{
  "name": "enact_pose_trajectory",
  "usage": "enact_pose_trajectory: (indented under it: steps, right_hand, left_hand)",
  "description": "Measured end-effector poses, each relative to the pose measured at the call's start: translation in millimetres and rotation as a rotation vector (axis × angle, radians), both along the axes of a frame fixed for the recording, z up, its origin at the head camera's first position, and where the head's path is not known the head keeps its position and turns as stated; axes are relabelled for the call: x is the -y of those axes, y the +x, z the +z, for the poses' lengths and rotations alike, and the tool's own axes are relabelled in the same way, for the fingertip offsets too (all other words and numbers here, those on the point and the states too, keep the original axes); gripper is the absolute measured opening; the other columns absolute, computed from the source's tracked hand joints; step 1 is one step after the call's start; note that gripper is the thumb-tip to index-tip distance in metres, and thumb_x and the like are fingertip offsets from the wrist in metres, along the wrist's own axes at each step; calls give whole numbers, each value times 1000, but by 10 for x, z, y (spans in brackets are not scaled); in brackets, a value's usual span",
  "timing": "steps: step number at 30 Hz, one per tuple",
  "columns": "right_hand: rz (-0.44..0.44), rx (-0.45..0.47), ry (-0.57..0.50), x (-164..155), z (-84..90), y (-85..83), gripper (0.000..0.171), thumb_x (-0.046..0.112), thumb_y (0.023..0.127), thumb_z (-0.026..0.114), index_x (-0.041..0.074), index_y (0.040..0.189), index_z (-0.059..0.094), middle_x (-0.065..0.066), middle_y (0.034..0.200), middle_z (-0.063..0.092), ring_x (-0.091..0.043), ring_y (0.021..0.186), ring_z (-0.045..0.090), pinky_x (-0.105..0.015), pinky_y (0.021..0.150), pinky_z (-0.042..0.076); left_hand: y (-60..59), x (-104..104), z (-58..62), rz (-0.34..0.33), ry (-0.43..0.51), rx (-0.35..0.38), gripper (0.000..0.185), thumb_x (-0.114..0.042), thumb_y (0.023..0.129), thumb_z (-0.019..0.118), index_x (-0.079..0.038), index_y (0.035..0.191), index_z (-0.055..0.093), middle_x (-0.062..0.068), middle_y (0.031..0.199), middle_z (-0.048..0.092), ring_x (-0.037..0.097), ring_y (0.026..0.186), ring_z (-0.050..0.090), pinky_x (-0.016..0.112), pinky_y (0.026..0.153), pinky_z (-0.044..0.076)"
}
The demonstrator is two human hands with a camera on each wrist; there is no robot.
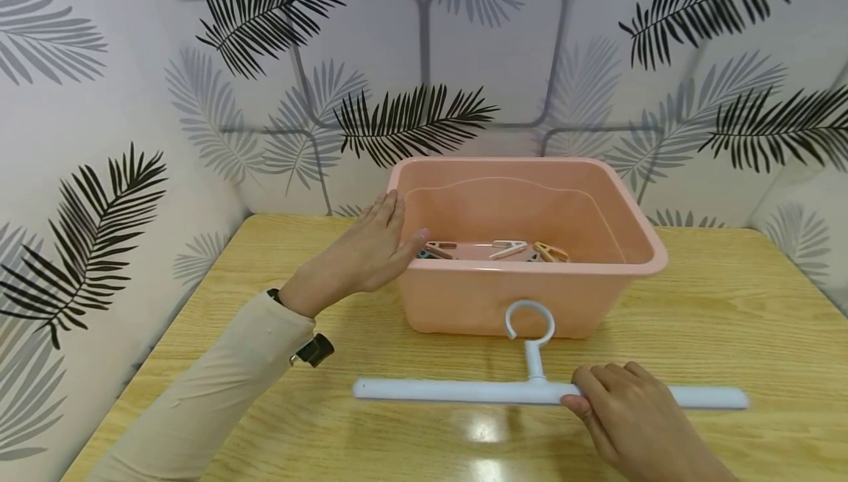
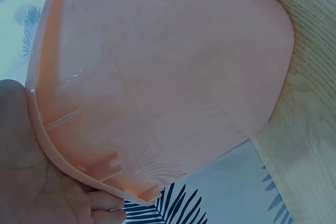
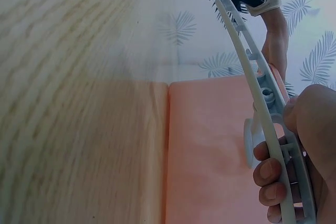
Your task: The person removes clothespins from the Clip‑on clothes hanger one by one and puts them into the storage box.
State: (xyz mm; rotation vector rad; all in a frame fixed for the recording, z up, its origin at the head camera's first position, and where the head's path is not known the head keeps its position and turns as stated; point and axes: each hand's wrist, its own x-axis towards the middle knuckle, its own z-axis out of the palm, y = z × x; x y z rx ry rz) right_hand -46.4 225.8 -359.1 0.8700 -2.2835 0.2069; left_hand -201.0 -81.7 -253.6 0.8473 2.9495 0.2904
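Note:
A pale blue plastic hanger (image 1: pixel 457 391) with a curled hook (image 1: pixel 550 326) is gripped by my right hand (image 1: pixel 626 412) right of its neck, thumb on the near side. Its bar lies level across the head view, in front of the pink plastic bin (image 1: pixel 503 294). In the right wrist view my fingers (image 3: pixel 270 171) curl around the hanger's ribbed bar. My left hand (image 1: pixel 371 246) rests on the bin's left rim with straight fingers, the thumb reaching over the front corner. Inside the bin lie several clothespins (image 1: pixel 509 249), partly hidden by its front wall.
The bin stands on a wood-grain table (image 1: pixel 318 430) close to a wall (image 1: pixel 490 48) with leaf prints. A dark wrist strap (image 1: pixel 314 349) shows at the left sleeve (image 1: pixel 218 386).

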Motion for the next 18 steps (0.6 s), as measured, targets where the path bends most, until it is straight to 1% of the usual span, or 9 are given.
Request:
enact_pose_trajectory:
  steps: [6,13,18]
  right_hand:
    - [5,21,-3,-6,-42,-7,47,43,106,22,18,69,38,15,62,27,-6,52,35,-24,52,31]
    - [4,38,-1,-20,-102,-25,46,43,105,22,19,69,37,15,62,26,-6,52,37,-24,52,33]
    - [7,43,0,-25,-127,-35,46,42,105,22,19,69,38,16,62,27,-6,52,37,-24,51,33]
  left_hand:
    - [15,2,18,0,-4,8,74,-48,104,20,11,148,9,27,156,1,38,146,-1,44,117,5]
    - [25,5,24,1,-11,13,74,-47,104,19,11,148,8,27,156,-1,38,145,-2,44,117,4]
    - [23,2,26,-3,-12,4,73,-46,104,20,12,148,9,28,156,1,39,145,-1,44,117,5]
